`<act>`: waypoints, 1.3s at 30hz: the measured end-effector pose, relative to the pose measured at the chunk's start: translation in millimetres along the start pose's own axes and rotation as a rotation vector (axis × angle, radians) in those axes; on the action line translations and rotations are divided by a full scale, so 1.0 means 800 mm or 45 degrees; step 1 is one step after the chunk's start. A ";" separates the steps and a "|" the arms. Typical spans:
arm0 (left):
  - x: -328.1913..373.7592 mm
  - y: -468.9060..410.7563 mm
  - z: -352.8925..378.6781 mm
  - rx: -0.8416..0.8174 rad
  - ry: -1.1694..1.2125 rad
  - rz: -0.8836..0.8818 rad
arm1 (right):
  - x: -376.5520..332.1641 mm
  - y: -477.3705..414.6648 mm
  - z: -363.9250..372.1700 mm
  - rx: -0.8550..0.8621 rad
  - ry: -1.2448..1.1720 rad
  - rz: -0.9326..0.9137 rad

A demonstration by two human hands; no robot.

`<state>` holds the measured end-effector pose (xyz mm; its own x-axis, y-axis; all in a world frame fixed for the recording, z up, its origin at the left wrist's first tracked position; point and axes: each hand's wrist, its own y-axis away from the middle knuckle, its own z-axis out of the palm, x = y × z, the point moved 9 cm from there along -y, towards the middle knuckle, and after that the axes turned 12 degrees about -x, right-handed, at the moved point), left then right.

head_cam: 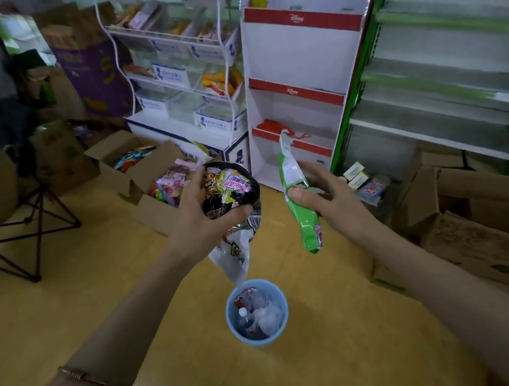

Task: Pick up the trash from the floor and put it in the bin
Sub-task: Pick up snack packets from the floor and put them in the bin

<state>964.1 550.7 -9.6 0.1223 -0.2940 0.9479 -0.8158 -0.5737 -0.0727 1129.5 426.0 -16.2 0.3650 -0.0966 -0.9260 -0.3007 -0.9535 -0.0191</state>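
The only writing that reads is the Disney logo on the red strips of the white cardboard display stand, which rises beyond the blue bin. The blue-and-white labels on the clear tubs of the wire rack, beyond the bin and to its left, are too blurred to read, and so is the print on the wrappers.

Above the bin, the left hand has its fingers curled round a bundle of crumpled wrappers, black, yellow and white. A white plastic tail hangs from the bundle, its tip close over the bin's far rim. Above the bin and a little to its right, the right hand pinches a green and white wrapper between thumb and fingers, about halfway along its length. The wrapper hangs upright, clear of the bin.

The bin stands on the yellow floor. In it lie a clear bottle with a white cap, crumpled white plastic and a red and white wrapper.

Beyond the bin and to its left, open cardboard boxes hold colourful snack packets. Far to the bin's left stands a folding chair. To its right are flattened cardboard and a green shelving unit. A thin bracelet circles the left wrist
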 end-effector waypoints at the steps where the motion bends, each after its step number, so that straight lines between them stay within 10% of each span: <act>1: -0.001 -0.006 -0.003 0.017 -0.002 0.020 | 0.003 -0.010 0.001 -0.012 -0.011 -0.002; 24: -0.102 -0.187 -0.124 0.100 0.032 -0.160 | 0.035 -0.259 0.018 -0.209 -0.132 0.067; 39: -0.198 -0.231 -0.090 0.655 0.186 -0.464 | 0.143 -0.414 0.041 -0.828 -0.210 0.017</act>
<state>1054.5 758.4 -124.1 0.2324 0.0750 0.9697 -0.3572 -0.9208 0.1568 1242.1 740.2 -128.2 0.2100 -0.1139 -0.9710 0.3068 -0.9353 0.1761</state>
